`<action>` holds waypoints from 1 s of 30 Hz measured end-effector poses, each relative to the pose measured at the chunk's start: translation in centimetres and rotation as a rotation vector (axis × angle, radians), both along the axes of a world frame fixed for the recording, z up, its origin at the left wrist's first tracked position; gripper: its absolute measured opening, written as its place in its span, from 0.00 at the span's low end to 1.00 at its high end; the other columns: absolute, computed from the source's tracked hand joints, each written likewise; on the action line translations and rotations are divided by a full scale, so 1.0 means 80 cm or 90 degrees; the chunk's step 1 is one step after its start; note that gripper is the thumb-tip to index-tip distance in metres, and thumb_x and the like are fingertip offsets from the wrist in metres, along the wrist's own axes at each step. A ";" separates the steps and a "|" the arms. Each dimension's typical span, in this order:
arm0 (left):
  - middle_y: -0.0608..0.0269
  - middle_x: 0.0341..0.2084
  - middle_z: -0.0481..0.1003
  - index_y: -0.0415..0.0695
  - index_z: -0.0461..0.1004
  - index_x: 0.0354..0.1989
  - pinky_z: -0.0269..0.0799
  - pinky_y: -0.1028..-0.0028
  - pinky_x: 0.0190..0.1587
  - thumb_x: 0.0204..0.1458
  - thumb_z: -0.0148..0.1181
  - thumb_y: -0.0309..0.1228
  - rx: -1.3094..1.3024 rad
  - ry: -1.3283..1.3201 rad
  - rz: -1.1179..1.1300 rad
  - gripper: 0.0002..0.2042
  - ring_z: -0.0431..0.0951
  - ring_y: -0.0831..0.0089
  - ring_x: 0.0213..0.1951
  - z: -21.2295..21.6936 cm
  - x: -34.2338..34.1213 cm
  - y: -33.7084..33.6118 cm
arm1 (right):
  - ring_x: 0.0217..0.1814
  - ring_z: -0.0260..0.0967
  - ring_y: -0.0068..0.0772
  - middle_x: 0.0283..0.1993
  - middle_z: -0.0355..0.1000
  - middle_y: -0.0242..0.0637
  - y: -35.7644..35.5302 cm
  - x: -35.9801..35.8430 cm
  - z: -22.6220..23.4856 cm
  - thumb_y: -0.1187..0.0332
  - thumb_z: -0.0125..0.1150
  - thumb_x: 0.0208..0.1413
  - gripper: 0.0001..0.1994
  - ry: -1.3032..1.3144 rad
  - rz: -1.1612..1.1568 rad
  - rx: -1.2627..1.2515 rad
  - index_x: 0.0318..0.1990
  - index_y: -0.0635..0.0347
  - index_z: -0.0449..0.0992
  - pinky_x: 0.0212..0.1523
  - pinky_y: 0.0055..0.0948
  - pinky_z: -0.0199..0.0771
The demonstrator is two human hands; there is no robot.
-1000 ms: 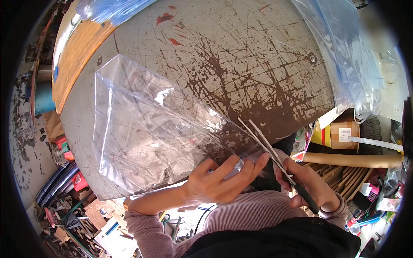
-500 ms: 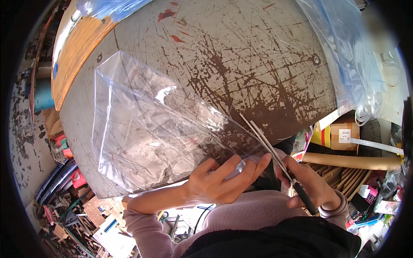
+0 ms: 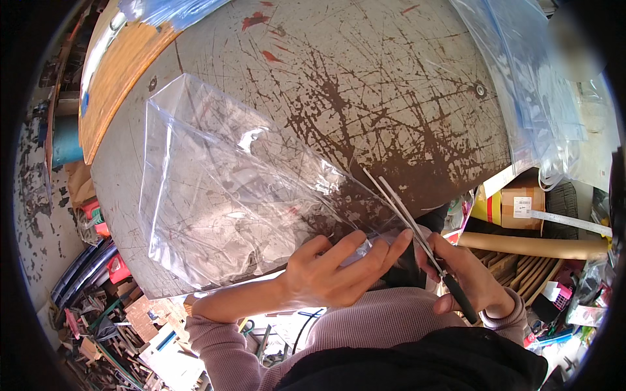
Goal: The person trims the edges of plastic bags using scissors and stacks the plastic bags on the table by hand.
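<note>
A clear plastic bag or sheet (image 3: 215,189) lies wrinkled over the near left part of the scuffed grey tabletop (image 3: 391,85). At its near right corner my left hand (image 3: 336,274) is closed on the plastic, with the fingers bent and the index finger reaching toward the scissors. My right hand (image 3: 466,277) grips the scissors (image 3: 414,229) by their black handle. Their long blades point up and left over the brown worn edge of the table, slightly apart, beside the plastic's corner. Where the blades meet the plastic is hard to make out.
More clear plastic sheeting (image 3: 521,85) hangs over the table's right edge. An orange-brown wooden board (image 3: 120,78) stands at the far left. Below right are a cardboard box (image 3: 521,203), a cardboard tube (image 3: 535,245) and a metal ruler (image 3: 574,223). Scrap pieces (image 3: 124,332) clutter the lower left.
The plastic has shifted very slightly, its far corner moving up and to the right. The scissor tips have risen a little. Both hands keep nearly the same place and grip.
</note>
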State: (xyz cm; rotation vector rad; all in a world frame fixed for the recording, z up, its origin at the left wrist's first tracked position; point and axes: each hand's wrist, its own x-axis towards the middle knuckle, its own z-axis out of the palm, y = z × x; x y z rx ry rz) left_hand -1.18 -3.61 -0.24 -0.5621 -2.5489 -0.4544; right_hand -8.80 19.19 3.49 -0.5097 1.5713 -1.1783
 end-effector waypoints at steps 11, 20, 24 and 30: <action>0.79 0.32 0.68 0.57 0.79 0.42 0.53 0.84 0.17 0.44 0.59 0.31 -0.008 0.003 -0.005 0.14 0.70 0.82 0.31 -0.001 0.001 -0.001 | 0.32 0.62 0.26 0.30 0.63 0.33 0.003 0.005 0.000 0.46 0.75 0.30 0.34 -0.083 -0.109 0.018 0.39 0.63 0.68 0.32 0.26 0.63; 0.78 0.32 0.67 0.56 0.79 0.43 0.54 0.84 0.19 0.40 0.56 0.31 -0.013 0.005 -0.021 0.18 0.69 0.82 0.31 0.001 -0.002 -0.004 | 0.32 0.64 0.21 0.30 0.66 0.30 0.008 -0.004 -0.003 0.55 0.77 0.31 0.32 -0.085 -0.085 0.023 0.43 0.62 0.70 0.30 0.22 0.66; 0.73 0.27 0.69 0.49 0.77 0.45 0.62 0.82 0.22 0.32 0.59 0.29 0.050 -0.055 -0.052 0.24 0.69 0.79 0.26 0.009 -0.006 -0.005 | 0.31 0.64 0.24 0.31 0.66 0.33 0.003 -0.010 0.004 0.61 0.76 0.33 0.31 0.046 -0.102 0.004 0.45 0.63 0.69 0.32 0.22 0.65; 0.68 0.26 0.68 0.48 0.74 0.49 0.65 0.81 0.19 0.33 0.60 0.30 0.044 -0.153 -0.036 0.26 0.69 0.78 0.24 0.016 -0.005 -0.005 | 0.31 0.62 0.33 0.31 0.63 0.37 -0.022 -0.028 0.021 0.75 0.68 0.32 0.31 0.458 -0.204 0.102 0.50 0.62 0.67 0.31 0.26 0.64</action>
